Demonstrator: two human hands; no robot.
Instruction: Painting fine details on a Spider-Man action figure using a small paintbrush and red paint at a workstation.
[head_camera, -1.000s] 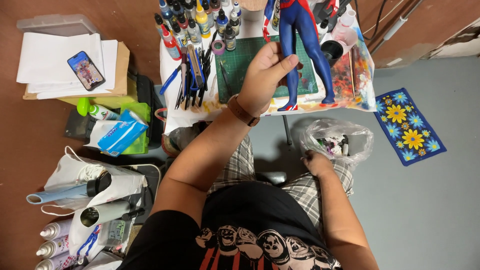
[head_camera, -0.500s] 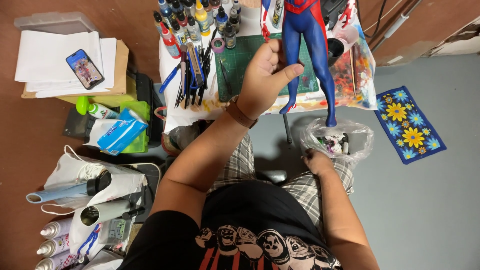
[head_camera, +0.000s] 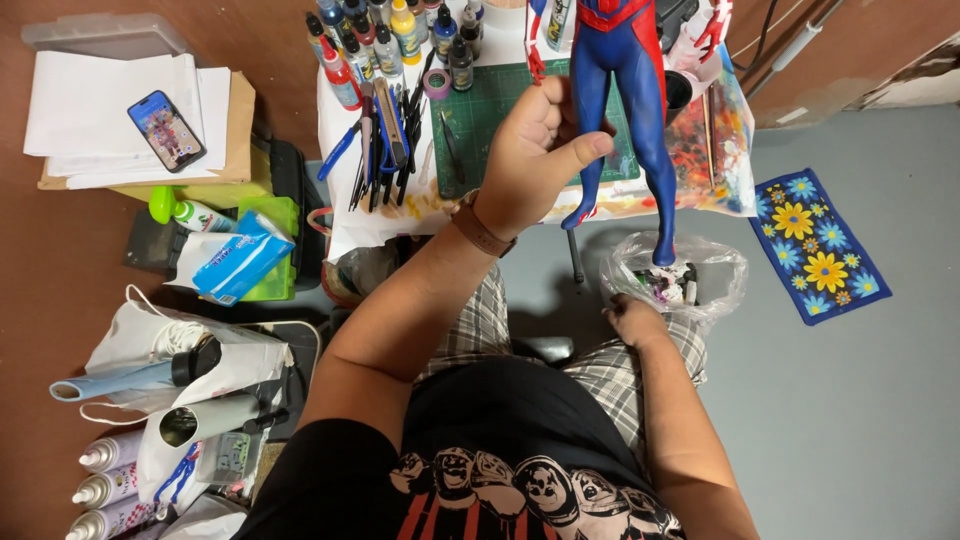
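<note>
Left of the table (head_camera: 350, 215) lies a phone (head_camera: 166, 130); over the green mat (head_camera: 480, 120) the left hand (head_camera: 530, 160) has its fingers clenched round the blue-and-red figure (head_camera: 625, 100), already painted. The right hand (head_camera: 632, 320) rests curled by a plastic bag (head_camera: 675, 275), empty as far as shows.

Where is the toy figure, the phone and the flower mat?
toy figure (head_camera: 622, 70), head view, on its blue thigh, gripped by the left hand (head_camera: 532, 150).
phone (head_camera: 166, 130), head view, middle of its screen.
flower mat (head_camera: 818, 245), head view, on a yellow flower.
</note>
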